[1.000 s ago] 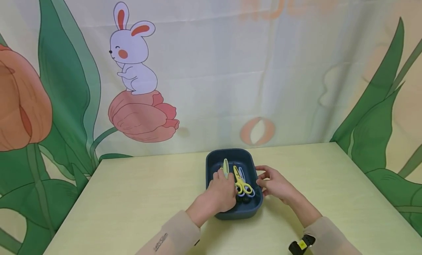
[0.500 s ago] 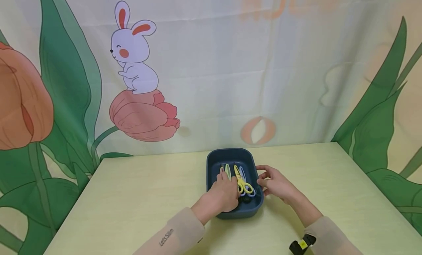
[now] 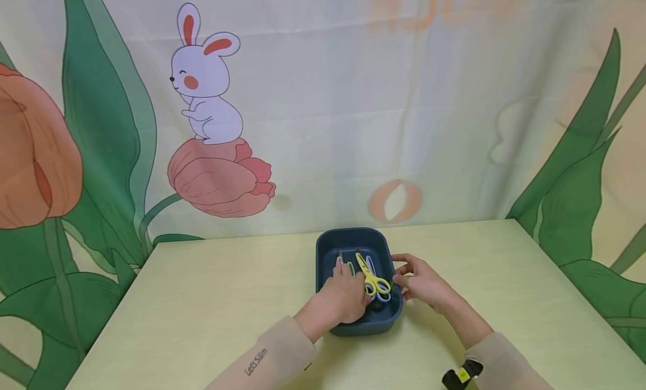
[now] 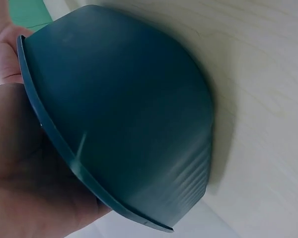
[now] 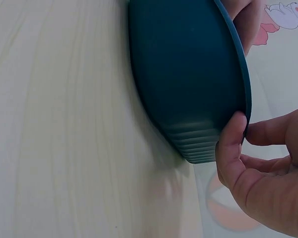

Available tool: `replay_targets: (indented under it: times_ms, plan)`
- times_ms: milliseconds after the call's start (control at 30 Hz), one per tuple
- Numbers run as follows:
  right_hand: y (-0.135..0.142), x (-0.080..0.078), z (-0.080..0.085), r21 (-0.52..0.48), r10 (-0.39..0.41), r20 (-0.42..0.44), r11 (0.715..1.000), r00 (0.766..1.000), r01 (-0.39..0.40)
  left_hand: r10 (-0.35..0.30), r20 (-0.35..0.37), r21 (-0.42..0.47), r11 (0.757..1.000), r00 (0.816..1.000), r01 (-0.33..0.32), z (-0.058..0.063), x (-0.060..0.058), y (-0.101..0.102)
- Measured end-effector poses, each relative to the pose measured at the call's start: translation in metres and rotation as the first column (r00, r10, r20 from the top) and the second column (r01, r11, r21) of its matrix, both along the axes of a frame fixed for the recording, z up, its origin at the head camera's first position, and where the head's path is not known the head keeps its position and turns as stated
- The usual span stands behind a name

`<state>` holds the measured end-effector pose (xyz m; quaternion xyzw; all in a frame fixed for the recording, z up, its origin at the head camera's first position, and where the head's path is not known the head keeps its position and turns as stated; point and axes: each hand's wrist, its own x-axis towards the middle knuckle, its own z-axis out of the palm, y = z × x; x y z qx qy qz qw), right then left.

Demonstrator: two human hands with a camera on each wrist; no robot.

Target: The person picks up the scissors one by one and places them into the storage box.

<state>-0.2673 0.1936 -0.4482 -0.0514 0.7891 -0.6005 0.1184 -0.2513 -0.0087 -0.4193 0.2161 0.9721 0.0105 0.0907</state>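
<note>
A dark blue box (image 3: 323, 250) stands on the table with several scissors in it. My left hand (image 3: 343, 295) reaches in over its left side, fingers pointing down among them. Just past those fingertips show the tip of the green scissors (image 3: 351, 268) and a pink slim piece (image 3: 340, 260). The palm covers the rest, so any grip is hidden. Yellow scissors (image 3: 372, 281) lie right of this hand, partly over light blue scissors (image 3: 386, 296). Grasping the box's right rim is my right hand (image 3: 424, 281); its right wrist view shows one digit (image 5: 232, 134) on the outer wall.
A pale wooden table (image 3: 227, 300) carries the box near its back edge. Behind hangs a printed cloth (image 3: 323, 126) with a rabbit and tulips. A black strap with a yellow patch (image 3: 462, 374) is at the right sleeve.
The green scissors have slid down toward me, with less of them showing beyond my left hand. The yellow scissors have shifted slightly. My right hand has stayed at the rim.
</note>
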Motion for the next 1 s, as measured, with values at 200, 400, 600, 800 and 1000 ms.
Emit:
replay_targets:
  times_ms: [200,400,600,800,1000]
  plan:
    - [0.000,0.000,0.001,0.006,0.003,0.002,1.000,1.000,-0.003,-0.001,-0.050,0.013,1.000,0.999,0.002,0.001,0.001,-0.006]
    - [0.000,0.000,0.000,0.031,0.019,-0.005,0.999,1.000,-0.019,0.007,-0.078,0.038,0.999,0.997,-0.004,0.004,0.001,-0.013]
    - [0.004,-0.002,-0.002,0.084,0.050,-0.031,0.995,0.998,-0.047,-0.008,-0.082,0.101,0.995,0.997,0.017,0.007,0.000,-0.023]
    - [0.011,0.001,0.001,0.175,0.058,-0.097,0.984,0.994,-0.040,-0.025,-0.099,0.214,0.976,0.995,0.045,0.008,-0.005,-0.037]
    - [0.027,0.005,0.007,0.414,0.114,-0.289,0.910,0.950,0.017,-0.004,-0.140,0.379,0.923,0.990,0.058,0.009,-0.004,-0.061]
